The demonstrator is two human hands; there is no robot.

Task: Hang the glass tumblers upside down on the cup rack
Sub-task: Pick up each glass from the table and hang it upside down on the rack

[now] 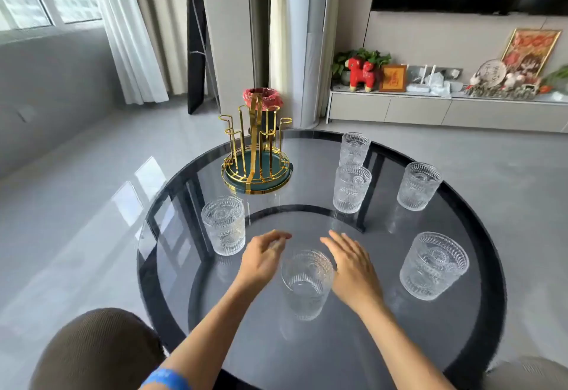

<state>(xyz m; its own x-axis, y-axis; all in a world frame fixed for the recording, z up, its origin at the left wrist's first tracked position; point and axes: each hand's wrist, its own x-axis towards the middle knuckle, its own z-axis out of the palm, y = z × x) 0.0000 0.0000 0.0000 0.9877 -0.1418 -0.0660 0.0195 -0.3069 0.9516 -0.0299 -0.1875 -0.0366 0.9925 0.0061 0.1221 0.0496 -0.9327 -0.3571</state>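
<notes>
Several clear ribbed glass tumblers stand upright on a round dark glass table (pixel 461 343). The nearest tumbler (pixel 305 283) stands between my two hands. My left hand (pixel 262 259) hovers just left of it, fingers apart and slightly curled. On its right, my right hand (pixel 350 263) is flat with fingers spread, close to the rim. Neither hand grips the glass. A gold wire cup rack (pixel 256 149) with a green base stands at the table's far left, its pegs bare. Other tumblers stand at the left (pixel 224 225), the middle (pixel 351 188) and the near right (pixel 433 265).
Two more tumblers stand at the far side (pixel 354 149) and far right (pixel 418 186). A bin with a red liner (pixel 261 96) sits on the floor behind the rack. My knees (pixel 95 349) are at the table's near edge. A low TV cabinet (pixel 445 106) lines the far wall.
</notes>
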